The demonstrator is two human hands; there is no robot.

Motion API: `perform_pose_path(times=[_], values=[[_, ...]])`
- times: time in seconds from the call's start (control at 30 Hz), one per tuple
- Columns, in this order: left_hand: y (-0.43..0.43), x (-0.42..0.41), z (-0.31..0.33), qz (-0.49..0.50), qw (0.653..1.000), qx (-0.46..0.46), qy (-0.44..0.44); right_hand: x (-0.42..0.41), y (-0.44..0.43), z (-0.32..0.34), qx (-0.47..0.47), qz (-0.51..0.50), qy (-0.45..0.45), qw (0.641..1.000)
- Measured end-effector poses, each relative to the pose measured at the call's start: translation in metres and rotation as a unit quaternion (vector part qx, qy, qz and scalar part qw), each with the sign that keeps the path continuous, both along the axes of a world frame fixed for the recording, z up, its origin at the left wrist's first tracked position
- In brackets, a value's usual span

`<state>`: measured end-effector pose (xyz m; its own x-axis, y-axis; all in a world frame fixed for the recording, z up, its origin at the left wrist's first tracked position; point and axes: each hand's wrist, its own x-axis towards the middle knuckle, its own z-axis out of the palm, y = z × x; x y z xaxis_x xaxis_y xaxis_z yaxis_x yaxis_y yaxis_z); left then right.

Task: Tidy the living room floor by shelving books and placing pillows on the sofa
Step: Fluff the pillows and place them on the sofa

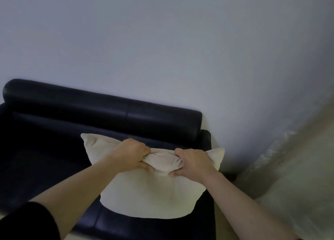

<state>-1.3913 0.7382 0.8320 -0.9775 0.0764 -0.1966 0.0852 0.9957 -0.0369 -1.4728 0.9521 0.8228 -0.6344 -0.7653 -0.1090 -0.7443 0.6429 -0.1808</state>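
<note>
Left hand [131,153] and right hand [192,162], near each other but apart, each grip the bunched top edge of a cream pillow [151,194], fingers curled over its far side. The pillow hangs below the hands over the seat of a dark sofa [45,158]; contact with the seat cannot be told. Beyond the hands stand the backrest [108,109] and a plain wall [162,40]. Right of the right hand lie the armrest [206,138] and pale fabric [289,167]

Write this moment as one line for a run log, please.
phase: pillow placement | left hand: grips pillow's top edge | right hand: grips same edge | pillow: upright over sofa seat, near armrest
</note>
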Motion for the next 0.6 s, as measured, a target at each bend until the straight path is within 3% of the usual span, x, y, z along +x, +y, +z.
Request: perform_pose_path(times=[0.27, 0.6], values=[[-0.079, -0.072, -0.035, -0.043, 0.998, 0.022, -0.032, -0.052, -0.072, -0.039, 0.022, -0.047, -0.034, 0.998], [-0.109, -0.129, -0.094, -0.047, 0.992, 0.082, -0.081, -0.101, -0.096, -0.08, 0.008, -0.058, -0.08, 0.995]])
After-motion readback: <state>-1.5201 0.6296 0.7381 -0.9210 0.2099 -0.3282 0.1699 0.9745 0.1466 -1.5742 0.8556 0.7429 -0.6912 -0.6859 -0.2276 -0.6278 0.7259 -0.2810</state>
